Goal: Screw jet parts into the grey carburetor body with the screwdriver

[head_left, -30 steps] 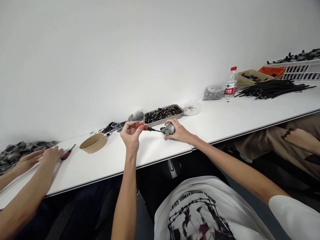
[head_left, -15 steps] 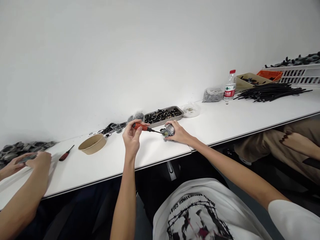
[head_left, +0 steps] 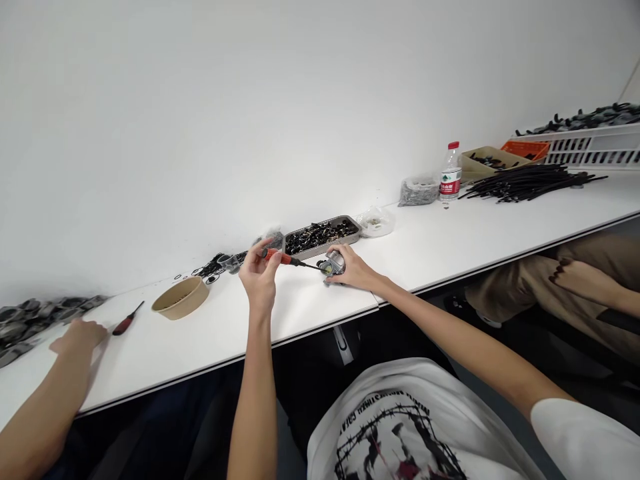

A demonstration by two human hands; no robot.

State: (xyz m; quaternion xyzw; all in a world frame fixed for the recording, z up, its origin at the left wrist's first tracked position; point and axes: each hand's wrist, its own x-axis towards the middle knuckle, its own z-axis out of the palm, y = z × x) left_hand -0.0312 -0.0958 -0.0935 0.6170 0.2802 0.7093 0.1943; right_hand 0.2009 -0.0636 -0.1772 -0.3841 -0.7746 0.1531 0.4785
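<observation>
**Screwdriver tip set to a small metal part at the worktop's middle**

The left hand (head_left: 259, 273) is raised just above the worktop (head_left: 450, 233), its fingers (head_left: 273, 261) pinched around the orange handle of a screwdriver (head_left: 286, 259). The tool lies nearly level, its dark shaft running rightward to end at a small grey metal part (head_left: 333, 265). The right hand (head_left: 353, 270) rests on the worktop with its fingers curled over that part, clasping it from the right and pressing it down; the tip meets the part on its left face, though the exact point of contact is too small to make out.

Just behind the part sits a shallow metal tray (head_left: 320, 237) full of dark small pieces, with loose black rings (head_left: 213, 267) scattered to its left. A brown paper bowl (head_left: 181, 297) stands well to the left, and beyond it a second, red-handled screwdriver (head_left: 127, 319) lies flat. Another person's hand (head_left: 80, 335) rests palm down beside that tool, near a heap of grey castings (head_left: 30, 317).

Far right along the white worktop stand a water bottle (head_left: 451, 175), a bundle of black rods (head_left: 530, 183) and a white crate (head_left: 590, 150). A plain white wall (head_left: 250, 100) backs the whole length.
</observation>
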